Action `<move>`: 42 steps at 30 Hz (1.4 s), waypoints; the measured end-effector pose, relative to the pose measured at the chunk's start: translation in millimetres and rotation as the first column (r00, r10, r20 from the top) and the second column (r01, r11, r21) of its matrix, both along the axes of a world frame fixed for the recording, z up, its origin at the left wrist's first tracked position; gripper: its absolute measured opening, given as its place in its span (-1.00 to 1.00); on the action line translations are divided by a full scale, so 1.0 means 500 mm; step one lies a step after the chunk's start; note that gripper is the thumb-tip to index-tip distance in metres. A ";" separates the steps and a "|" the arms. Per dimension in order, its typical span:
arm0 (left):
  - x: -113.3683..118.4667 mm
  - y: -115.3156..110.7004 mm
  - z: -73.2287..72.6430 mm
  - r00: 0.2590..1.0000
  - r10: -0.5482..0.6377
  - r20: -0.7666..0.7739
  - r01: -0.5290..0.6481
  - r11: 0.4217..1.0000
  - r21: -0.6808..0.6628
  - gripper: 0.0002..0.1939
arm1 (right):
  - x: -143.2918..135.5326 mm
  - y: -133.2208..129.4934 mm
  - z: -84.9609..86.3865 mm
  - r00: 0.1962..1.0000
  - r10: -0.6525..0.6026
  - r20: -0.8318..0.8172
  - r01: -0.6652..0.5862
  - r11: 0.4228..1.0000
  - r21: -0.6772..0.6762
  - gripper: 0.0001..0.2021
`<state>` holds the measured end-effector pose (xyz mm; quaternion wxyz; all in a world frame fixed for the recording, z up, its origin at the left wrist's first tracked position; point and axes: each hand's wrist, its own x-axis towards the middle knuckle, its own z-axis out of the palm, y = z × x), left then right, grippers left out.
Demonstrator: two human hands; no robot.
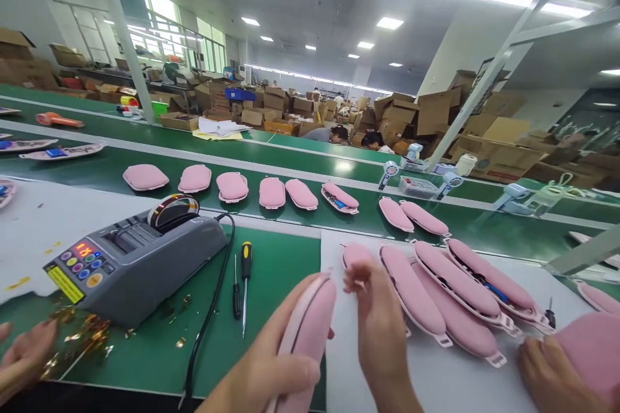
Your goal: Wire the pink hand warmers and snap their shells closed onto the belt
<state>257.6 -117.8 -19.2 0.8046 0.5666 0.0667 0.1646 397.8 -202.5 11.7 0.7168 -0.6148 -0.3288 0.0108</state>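
My left hand [285, 355] is closed around a long pink padded shell [317, 322] with a pale rim and a dark seam along its side. The shell is held tilted on its edge. To its right, my right hand [380, 329] is raised with its fingers loosely curled and apart, and nothing shows in it. Behind those fingers lies another pink shell [357, 253], partly hidden. Several more pink shells [411, 287] with white end loops rest side by side on the white sheet [358, 374], some gaping with blue and dark parts inside.
A grey tape dispenser [155, 264] with a black cable stands left, beside two screwdrivers [247, 271] and gold tape scraps [92, 329]. Pink shells [232, 187] line the green belt [290, 226]. Another person's hand [29, 355] is far left; another [555, 371] holds a pink piece, right.
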 end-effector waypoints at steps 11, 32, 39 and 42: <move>0.023 -0.014 -0.009 0.994 -0.112 0.019 0.110 0.991 0.081 0.03 | -0.028 0.058 -0.012 0.997 -0.002 -0.076 -0.001 0.999 -0.035 -0.43; -0.004 0.004 0.005 0.884 0.214 -0.415 0.151 0.710 0.688 -0.58 | 0.042 -0.037 -0.133 0.865 -0.478 0.153 0.502 0.822 -0.268 -0.46; -0.007 -0.001 -0.077 0.910 0.324 -0.259 -0.061 0.723 0.689 -0.51 | -0.016 -0.078 -0.131 0.652 0.183 0.736 0.211 0.888 -0.408 -0.68; -0.010 -0.002 -0.086 0.933 0.303 -0.193 -0.092 0.720 0.687 -0.57 | -0.031 -0.065 -0.131 0.658 0.219 0.721 0.173 0.887 -0.428 -0.72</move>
